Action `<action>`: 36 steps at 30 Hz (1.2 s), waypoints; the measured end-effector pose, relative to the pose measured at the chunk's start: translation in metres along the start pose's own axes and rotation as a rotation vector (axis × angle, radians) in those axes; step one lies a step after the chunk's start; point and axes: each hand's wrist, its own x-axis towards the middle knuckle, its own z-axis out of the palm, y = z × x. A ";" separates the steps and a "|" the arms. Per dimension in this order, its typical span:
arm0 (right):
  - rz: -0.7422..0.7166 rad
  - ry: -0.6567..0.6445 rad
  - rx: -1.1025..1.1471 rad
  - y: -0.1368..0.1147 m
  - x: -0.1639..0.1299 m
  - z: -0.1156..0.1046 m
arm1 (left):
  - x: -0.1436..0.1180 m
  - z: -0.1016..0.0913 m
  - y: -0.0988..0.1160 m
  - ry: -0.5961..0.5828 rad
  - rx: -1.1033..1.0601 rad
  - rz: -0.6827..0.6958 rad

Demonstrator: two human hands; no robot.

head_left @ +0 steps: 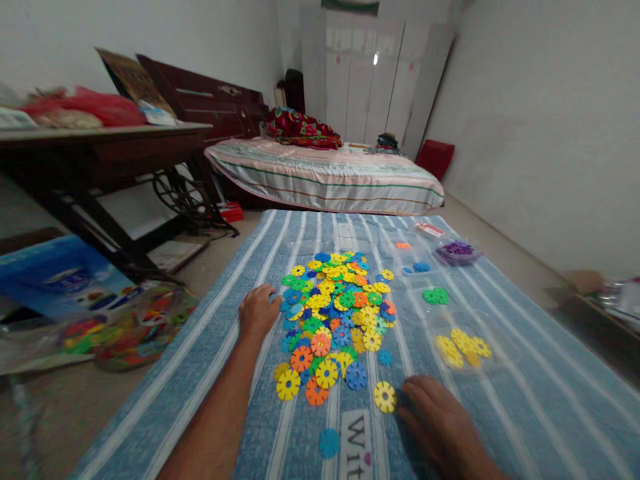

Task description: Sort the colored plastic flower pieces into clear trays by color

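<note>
Notched discs (pixel 343 333) lie heaped on the striped cloth (pixel 550 380). The left hand (pixel 259 311) rests palm-down at the heap's edge; the right hand (pixel 440 417) sits just beside one yellow disc (pixel 379 396). I can't tell whether either grips anything.

A blue-and-white striped fabric cloth (pixel 545 347) covers a flat surface, strewn at center with a heap of notched yellow, blue, green and orange plastic discs (pixel 327 303). At right sit shallow clear plastic trays (pixel 487 327) and a clear plastic tub (pixel 477 255) of purple pieces (pixel 457 249).
</note>
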 end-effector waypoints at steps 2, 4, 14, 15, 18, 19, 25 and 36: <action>-0.059 0.061 -0.041 -0.003 -0.002 0.007 | -0.003 0.000 0.000 -0.003 0.006 -0.006; -0.092 0.109 -0.072 -0.008 -0.002 0.014 | -0.006 -0.001 0.000 -0.002 0.006 0.000; -0.061 0.131 0.010 -0.024 0.019 0.036 | -0.024 -0.005 0.002 -0.015 0.038 0.051; -0.057 0.126 0.020 -0.024 0.022 0.037 | -0.027 -0.006 0.003 -0.021 0.043 0.059; -0.054 0.111 0.052 -0.024 0.032 0.041 | -0.036 -0.005 0.007 -0.039 0.049 0.079; -0.055 0.103 0.066 -0.024 0.036 0.042 | -0.039 -0.005 0.008 -0.042 0.043 0.085; -0.077 0.089 0.136 -0.022 0.063 0.055 | -0.053 -0.006 0.011 -0.047 -0.062 0.140; -0.117 0.052 0.226 -0.023 0.104 0.072 | -0.100 -0.004 0.030 -0.013 -0.155 0.180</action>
